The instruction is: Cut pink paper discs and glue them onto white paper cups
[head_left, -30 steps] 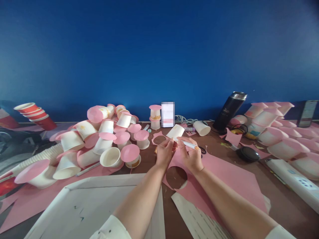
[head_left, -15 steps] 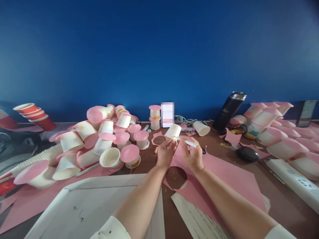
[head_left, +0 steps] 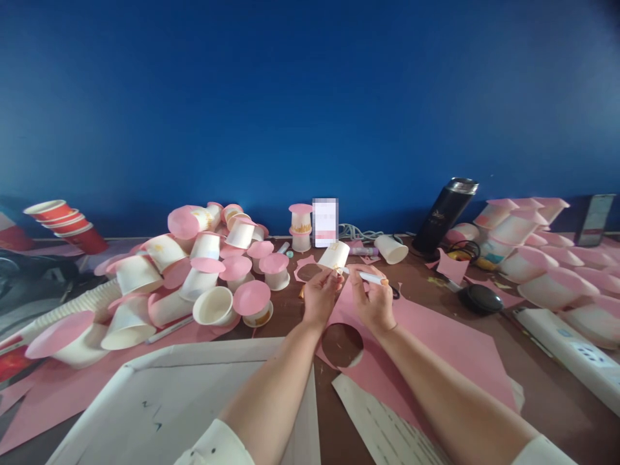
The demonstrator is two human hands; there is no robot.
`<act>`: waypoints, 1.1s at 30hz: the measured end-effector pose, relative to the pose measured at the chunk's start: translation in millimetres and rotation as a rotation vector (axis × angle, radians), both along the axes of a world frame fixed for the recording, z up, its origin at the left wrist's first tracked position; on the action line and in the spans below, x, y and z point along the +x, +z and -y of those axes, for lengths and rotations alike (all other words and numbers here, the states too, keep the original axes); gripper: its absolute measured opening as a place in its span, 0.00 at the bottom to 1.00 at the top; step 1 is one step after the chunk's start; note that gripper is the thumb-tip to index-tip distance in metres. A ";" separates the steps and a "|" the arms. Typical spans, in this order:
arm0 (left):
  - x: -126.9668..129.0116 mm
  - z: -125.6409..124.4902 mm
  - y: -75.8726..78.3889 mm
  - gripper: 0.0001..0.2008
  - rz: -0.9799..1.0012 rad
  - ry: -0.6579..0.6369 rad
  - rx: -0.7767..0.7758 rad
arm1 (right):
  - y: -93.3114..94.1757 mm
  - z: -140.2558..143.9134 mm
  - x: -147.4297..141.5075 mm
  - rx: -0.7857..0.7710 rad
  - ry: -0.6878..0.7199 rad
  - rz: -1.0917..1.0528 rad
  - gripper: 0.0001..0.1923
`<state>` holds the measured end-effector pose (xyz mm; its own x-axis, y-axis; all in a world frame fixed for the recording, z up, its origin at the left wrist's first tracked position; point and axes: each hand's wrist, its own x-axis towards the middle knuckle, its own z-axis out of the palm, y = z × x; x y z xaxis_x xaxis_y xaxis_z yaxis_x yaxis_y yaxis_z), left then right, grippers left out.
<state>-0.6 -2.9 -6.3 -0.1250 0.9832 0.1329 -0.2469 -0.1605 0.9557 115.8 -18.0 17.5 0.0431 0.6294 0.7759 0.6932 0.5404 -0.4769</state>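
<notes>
My left hand (head_left: 321, 298) is closed on a small white paper cup (head_left: 334, 254) with a yellowish print, tilted above the brown table. In my right hand (head_left: 372, 300) is a slim white marker (head_left: 371, 278) with an orange end, gripped in the fingers. The marker's other end points left at the cup's lower edge, by my left fingertips; I cannot tell if it touches. Below both hands spreads a pink paper sheet (head_left: 436, 342), with a round hole cut near its left side. Another white cup (head_left: 391, 250) lies on its side just beyond my right hand.
Paper cups with pink discs (head_left: 252, 298) crowd the left; more pink-topped cups (head_left: 533, 287) stand at right. A phone (head_left: 325, 223) stands by the blue wall. A black flask (head_left: 443, 219), a mouse (head_left: 481, 299), a power strip (head_left: 571, 352) and a white board (head_left: 194, 400) are around.
The cup in my left hand has tipped and shifted very slightly. My right hand holds the marker in nearly the same place; everything else looks the same.
</notes>
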 end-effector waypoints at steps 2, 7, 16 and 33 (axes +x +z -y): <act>0.5 0.0 0.4 0.14 0.018 0.005 -0.009 | -0.4 -0.3 0.2 -0.002 0.017 0.010 0.12; 2.6 1.6 6.6 0.13 0.097 0.001 -0.074 | -1.6 0.7 -1.3 0.006 0.013 0.003 0.11; 0.4 0.0 12.9 0.12 0.433 -0.025 -0.236 | -7.0 -0.3 0.8 0.047 0.020 0.017 0.10; 7.5 9.9 7.4 0.12 0.379 -0.175 -0.166 | -7.1 -2.9 6.5 -0.002 -0.045 0.333 0.11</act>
